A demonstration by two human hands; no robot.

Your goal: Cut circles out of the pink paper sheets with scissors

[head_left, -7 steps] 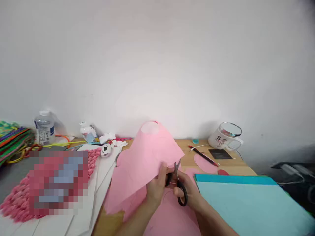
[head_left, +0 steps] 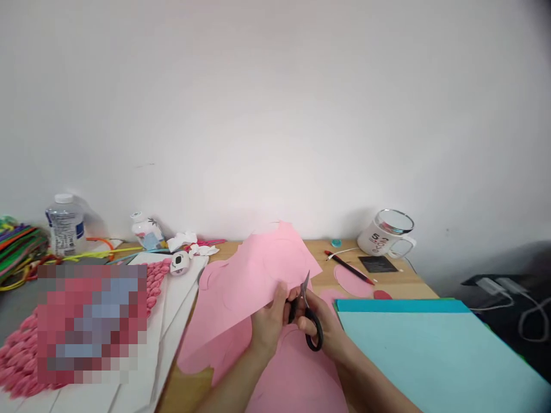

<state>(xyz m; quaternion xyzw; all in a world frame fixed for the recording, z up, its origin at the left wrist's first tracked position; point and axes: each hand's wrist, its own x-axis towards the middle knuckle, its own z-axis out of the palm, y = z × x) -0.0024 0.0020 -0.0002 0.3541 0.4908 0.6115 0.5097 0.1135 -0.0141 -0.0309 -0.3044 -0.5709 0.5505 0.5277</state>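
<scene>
Wooden surface [head_left: 186, 391], against a white wall.
Blue sheet [head_left: 430, 355]: flat at the right edge, atop a stack.
Pink paper sheet [head_left: 253, 281]: raised off the surface at centre, tilted, over further pink paper.
Left hand [head_left: 269, 324]: closed, pinching the pink sheet's lower edge.
Right hand [head_left: 329, 330]: fingers through the handles of the scissors [head_left: 310, 321] (black grips, blades parted at the sheet's edge).
Mug [head_left: 383, 236]: white, far right.
Pencil [head_left: 349, 268]: red, near the mug.

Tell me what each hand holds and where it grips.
The left hand pinches the pink paper at its near edge; the right hand holds the scissors by the handle loops.
</scene>
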